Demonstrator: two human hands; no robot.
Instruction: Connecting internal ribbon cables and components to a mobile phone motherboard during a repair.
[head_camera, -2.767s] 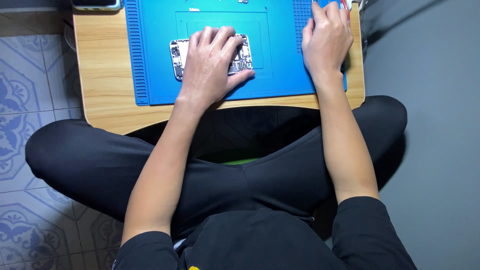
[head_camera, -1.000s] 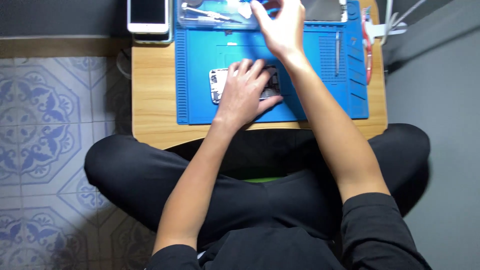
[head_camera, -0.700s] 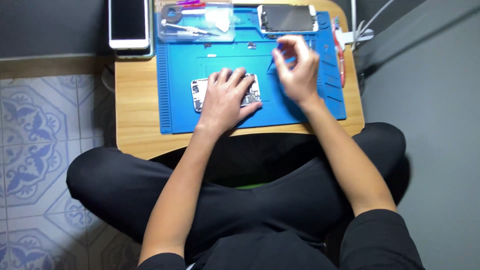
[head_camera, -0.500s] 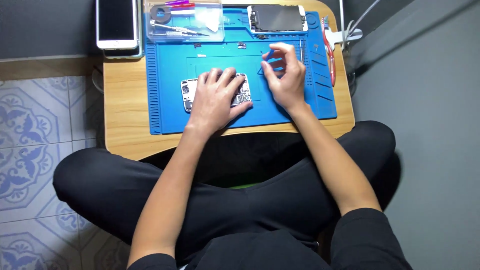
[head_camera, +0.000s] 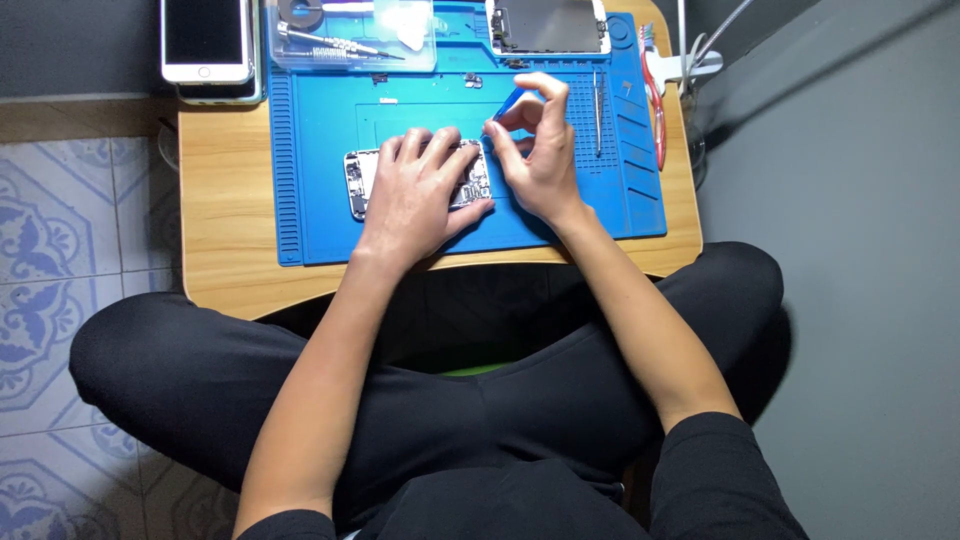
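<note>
Head view: on the blue mat, which covers most of the small wooden table, the left hand lies flat, fingers spread, pressing down an opened phone near the mat's middle. Just right of the phone, the right hand pinches a thin blue tool between thumb and forefinger, its tip aimed at the phone's right end. At the mat's far edge lie a clear tray with screwdrivers and a detached screen. Left of the mat, a white phone rests.

left hand flat, right hand pinched
</note>
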